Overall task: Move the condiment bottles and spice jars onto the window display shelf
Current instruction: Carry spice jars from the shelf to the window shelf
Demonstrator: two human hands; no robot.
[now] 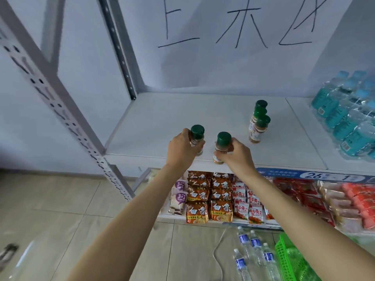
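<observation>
My left hand (pixel 181 150) grips a green-capped spice jar (pixel 197 133) by its body, over the front of the white shelf (pixel 172 118). A second green-capped spice jar (pixel 223 139) is held in my right hand (pixel 236 154), its base near the shelf's front edge. I cannot tell whether either jar touches the shelf. Three matching spice jars (pixel 258 123) stand in a row further back on the right of the shelf.
Shrink-wrapped blue drink bottles (pixel 349 116) fill the shelf's right end. A perforated metal upright (pixel 60 110) stands at left. The lower shelf holds noodle packets (pixel 209 197) and snacks. Water bottles (pixel 253 252) and a green basket (pixel 292 258) lie on the floor.
</observation>
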